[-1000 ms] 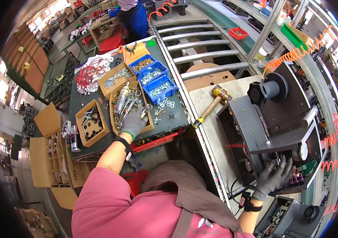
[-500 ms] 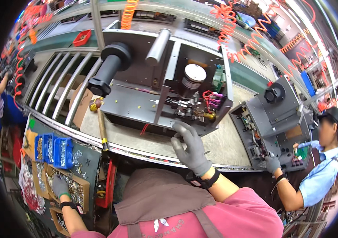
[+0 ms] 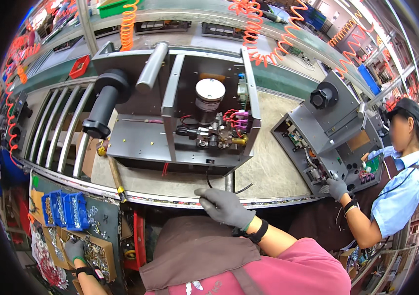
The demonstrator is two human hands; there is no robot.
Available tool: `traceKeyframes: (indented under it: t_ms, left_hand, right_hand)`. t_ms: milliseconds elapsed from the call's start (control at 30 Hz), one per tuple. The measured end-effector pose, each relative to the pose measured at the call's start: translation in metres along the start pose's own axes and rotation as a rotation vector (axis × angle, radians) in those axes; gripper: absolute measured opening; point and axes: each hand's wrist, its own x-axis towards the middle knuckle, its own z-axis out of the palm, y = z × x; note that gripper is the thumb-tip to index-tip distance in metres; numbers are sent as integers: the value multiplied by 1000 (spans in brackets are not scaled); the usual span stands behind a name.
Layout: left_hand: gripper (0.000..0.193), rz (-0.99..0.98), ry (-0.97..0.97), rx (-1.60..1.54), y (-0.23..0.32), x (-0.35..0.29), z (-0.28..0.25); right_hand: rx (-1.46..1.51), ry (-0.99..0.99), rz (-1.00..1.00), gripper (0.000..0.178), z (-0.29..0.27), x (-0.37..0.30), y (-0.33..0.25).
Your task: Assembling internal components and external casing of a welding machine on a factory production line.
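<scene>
The gloved left hand [image 3: 75, 250] is at a cardboard box [image 3: 111, 260] of loose metal parts [image 3: 94, 256] in the lower left of the frame; I cannot tell whether its fingers are closed on anything. Blue bins [image 3: 75, 211] of small hardware stand just above. The gloved right hand [image 3: 224, 206] is open at lower centre, fingers loosely extended, near the front edge of the bench [image 3: 268, 169] and below the grey machine chassis [image 3: 140, 142], which fills the centre. A mallet [image 3: 115, 176] lies at the chassis's left. At right, a co-worker's gloved hand [image 3: 337, 188] touches a second chassis [image 3: 328, 142].
</scene>
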Motion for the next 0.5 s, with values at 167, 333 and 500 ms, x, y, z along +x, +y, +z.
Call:
traceKeyframes:
  t_ms: [167,333,500]
  left_hand:
    - [47,-19,18,103,-9,-3,-14]
    - [55,37,240,91,-49,-15,-22]
    - [68,-278,597,-239,-60,-12,-27]
  right_hand:
    - [25,-37,-12,23,4,-6,6]
    - [91,18,44,22,4,-19,18]
    - [56,-96,62,20,2,-19,29]
